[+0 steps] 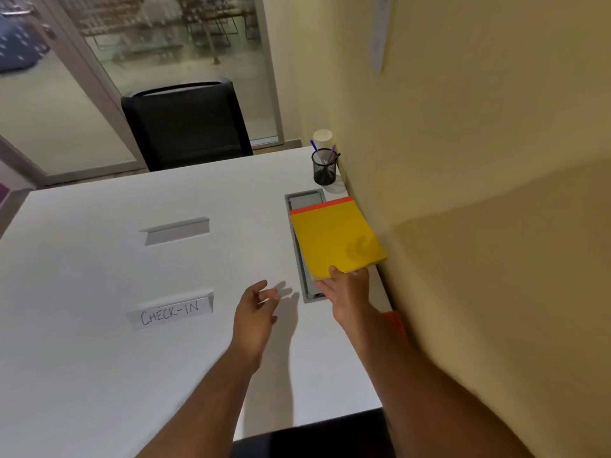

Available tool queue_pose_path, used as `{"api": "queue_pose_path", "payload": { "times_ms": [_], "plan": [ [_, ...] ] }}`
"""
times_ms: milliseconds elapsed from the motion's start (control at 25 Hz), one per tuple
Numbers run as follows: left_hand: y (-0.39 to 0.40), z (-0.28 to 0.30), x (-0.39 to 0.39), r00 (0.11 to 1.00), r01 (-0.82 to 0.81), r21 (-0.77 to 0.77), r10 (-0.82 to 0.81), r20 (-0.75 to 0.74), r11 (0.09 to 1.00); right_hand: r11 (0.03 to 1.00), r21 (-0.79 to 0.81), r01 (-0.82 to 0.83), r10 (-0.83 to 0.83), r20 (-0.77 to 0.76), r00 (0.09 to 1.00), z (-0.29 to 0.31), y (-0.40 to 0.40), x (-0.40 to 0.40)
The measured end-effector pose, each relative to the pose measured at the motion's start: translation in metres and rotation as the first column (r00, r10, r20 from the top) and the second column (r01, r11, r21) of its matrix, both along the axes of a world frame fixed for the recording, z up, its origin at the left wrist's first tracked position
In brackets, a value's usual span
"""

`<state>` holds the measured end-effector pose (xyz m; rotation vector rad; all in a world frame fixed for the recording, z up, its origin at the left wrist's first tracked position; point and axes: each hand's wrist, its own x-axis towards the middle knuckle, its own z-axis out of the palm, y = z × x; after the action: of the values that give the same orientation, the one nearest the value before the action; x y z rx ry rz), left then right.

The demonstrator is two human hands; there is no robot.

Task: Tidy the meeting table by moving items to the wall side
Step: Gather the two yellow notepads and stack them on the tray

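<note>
Right hand [347, 287] grasping near edge of yellow notepad [335, 238], thumb on top, fingers beneath and mostly hidden. Notepad lying just beyond that hand, tilted slightly off the table [99, 375], partly covering the grey cable tray [302, 201]; far side close against the wall [463, 193]. Long axis running away from the hand, roughly parallel to the wall; red binding strip pointing toward the mesh pen holder [324, 168] and white cup [322, 138] farther on. Left hand [256, 307] beside and nearer, released, fingers loosely curled, holding nothing, hovering above the table. Step judged: setting the notepad at the wall side. Next move likely requiring lowering flat, release, then attention to the two name cards, "CHECK-IN" card [172, 314] and blank card [177, 229], well left of both hands.
</note>
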<state>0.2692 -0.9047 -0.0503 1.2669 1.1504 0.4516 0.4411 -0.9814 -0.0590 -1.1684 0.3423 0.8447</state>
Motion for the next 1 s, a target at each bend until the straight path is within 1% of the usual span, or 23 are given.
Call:
{"api": "queue_pose_path", "payload": {
  "times_ms": [120,200,400,600,680,760,840,920,1000],
  "plan": [
    [0.016,-0.017,-0.009,0.996,-0.087,-0.046,0.088,0.009,0.995,0.998,0.002,0.062,-0.061,-0.138,0.989,-0.022,0.026,0.019],
    [0.016,-0.027,-0.015,0.995,-0.098,-0.068,0.097,-0.014,0.993,0.996,-0.025,0.088,-0.091,-0.189,0.978,-0.033,0.037,0.025],
    [0.018,-0.041,-0.026,0.994,-0.089,-0.091,0.083,-0.068,0.992,0.985,-0.063,0.159,-0.168,-0.212,0.963,-0.056,0.051,0.042],
    [0.021,-0.047,-0.032,0.992,-0.085,-0.113,0.074,-0.099,0.990,0.979,-0.162,0.128,-0.168,-0.271,0.948,-0.077,0.050,0.048],
    [0.019,-0.047,-0.032,0.991,-0.077,-0.115,0.064,-0.118,0.990,0.977,-0.173,0.125,-0.176,-0.320,0.931,-0.084,0.046,0.048],
    [0.018,-0.049,-0.032,0.989,-0.076,-0.116,0.060,-0.136,0.990,0.973,-0.217,0.075,-0.132,-0.262,0.956,-0.088,0.040,0.050],
    [0.017,-0.051,-0.032,0.988,-0.072,-0.118,0.054,-0.147,0.990,0.961,-0.275,0.029,-0.069,-0.137,0.988,-0.096,0.035,0.055],
    [0.014,-0.053,-0.032,0.987,-0.066,-0.115,0.048,-0.151,0.991,0.939,-0.344,0.013,-0.024,-0.028,0.999,-0.100,0.028,0.058],
    [0.011,-0.053,-0.032,0.987,-0.059,-0.116,0.041,-0.155,0.992,0.929,-0.369,-0.005,0.002,-0.008,1.000,-0.100,0.020,0.056]
  ]
}}
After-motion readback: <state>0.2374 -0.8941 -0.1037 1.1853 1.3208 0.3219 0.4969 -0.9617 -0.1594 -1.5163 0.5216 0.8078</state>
